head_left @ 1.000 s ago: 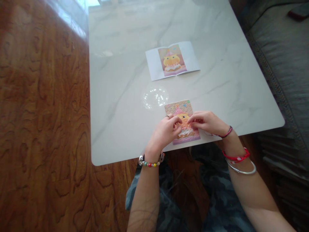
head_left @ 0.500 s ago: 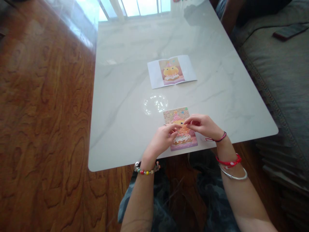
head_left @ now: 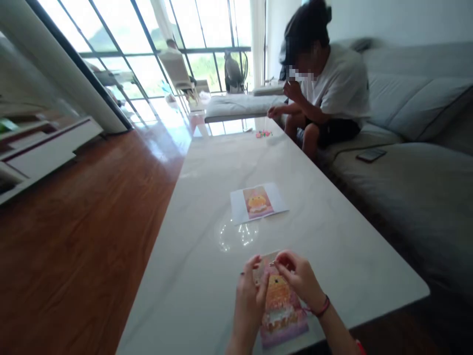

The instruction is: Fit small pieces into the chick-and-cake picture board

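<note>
A small jigsaw puzzle (head_left: 281, 304) with a yellow figure on a pink ground lies flat at the near edge of the white marble table (head_left: 207, 207). My left hand (head_left: 248, 292) rests on its left side with fingers curled. My right hand (head_left: 297, 278) sits over its upper right, fingertips pinched together above the puzzle's top; whether a piece is in the pinch is too small to make out. Farther along the table lies a white sheet (head_left: 257, 202) printed with the same picture.
Another person (head_left: 325, 93) sits on the grey sofa (head_left: 414, 162) at the table's far right, one hand near small coloured bits (head_left: 263, 133). A phone (head_left: 370, 155) lies on the sofa. Wooden floor at left, a low white shelf (head_left: 44, 153), windows behind.
The view has tilted up, so the room, the windows and the seated person now show. Both hands stay on the puzzle, the fingertips still close together.
</note>
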Demonstrator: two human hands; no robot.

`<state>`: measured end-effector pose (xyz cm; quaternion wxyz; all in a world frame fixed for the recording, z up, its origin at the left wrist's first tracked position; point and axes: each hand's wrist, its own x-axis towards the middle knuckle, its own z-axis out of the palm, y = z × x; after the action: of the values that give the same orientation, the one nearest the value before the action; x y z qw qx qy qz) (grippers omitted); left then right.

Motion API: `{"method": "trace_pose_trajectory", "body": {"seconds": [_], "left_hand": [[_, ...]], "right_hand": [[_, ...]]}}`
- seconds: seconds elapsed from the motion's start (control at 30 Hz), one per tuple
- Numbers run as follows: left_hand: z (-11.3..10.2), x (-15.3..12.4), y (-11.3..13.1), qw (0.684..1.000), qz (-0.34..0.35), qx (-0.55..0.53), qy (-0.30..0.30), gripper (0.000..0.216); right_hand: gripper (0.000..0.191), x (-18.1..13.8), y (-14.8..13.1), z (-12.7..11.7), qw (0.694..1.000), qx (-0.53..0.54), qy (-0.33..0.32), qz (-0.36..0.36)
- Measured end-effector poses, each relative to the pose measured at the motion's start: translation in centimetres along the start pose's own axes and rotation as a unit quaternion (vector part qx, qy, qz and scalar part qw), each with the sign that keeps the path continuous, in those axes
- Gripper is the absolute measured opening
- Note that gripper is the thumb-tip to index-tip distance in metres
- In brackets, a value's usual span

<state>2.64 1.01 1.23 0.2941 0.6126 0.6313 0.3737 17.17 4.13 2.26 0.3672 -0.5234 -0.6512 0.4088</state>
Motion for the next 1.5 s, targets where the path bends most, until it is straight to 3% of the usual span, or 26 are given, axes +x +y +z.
{"method": "trace_pose_trajectory", "body": {"seconds": [0.1, 0.17, 0.67, 0.73, 0.8, 0.9, 0.97, 1.13, 1.5], "left_hand": [[-0.1, 0.9, -0.9, 0.993, 0.025, 0.032, 0.114, 0.043], [-0.5, 1.1, -1.3, 0.989, 0.02, 0.042, 0.14, 0.044], [-2.0, 1.0, -2.4, 0.992, 0.002, 0.067, 0.111, 0.036], [-2.7, 1.0, -2.0, 0.995, 0.0, 0.071, 0.074, 0.029], [-3.5, 0.8, -1.4, 0.997, 0.003, 0.071, -0.019, 0.023], [-4.6, 0.3, -1.1, 0.975, 0.024, 0.055, -0.213, 0.016], [-4.8, 0.2, -1.3, 0.957, 0.019, 0.035, -0.288, 0.015], [-4.7, -0.3, -1.3, 0.943, -0.004, 0.027, -0.33, 0.018], [-3.8, 0.0, -1.4, 0.954, 0.01, 0.063, -0.294, 0.016]], "right_hand": [[0.016, 0.8, 0.2, 0.0, 0.991, -0.001, 0.134, -0.013], [0.017, 0.9, 0.4, -0.1, 0.986, -0.005, 0.165, -0.015], [0.025, 1.6, 1.3, 0.5, 0.988, 0.004, 0.153, 0.018], [0.025, 1.4, 1.3, -0.4, 0.995, 0.004, 0.097, 0.038], [0.024, 0.8, 1.0, -1.6, 0.997, 0.008, -0.037, 0.068], [0.027, 0.0, 0.7, -3.5, 0.955, 0.013, -0.275, 0.109], [0.024, -0.1, 0.9, -4.1, 0.929, 0.004, -0.344, 0.133], [0.024, -0.1, 0.9, -3.7, 0.904, 0.019, -0.393, 0.168], [0.024, -0.4, 1.6, -3.0, 0.884, 0.027, -0.422, 0.199]]}}
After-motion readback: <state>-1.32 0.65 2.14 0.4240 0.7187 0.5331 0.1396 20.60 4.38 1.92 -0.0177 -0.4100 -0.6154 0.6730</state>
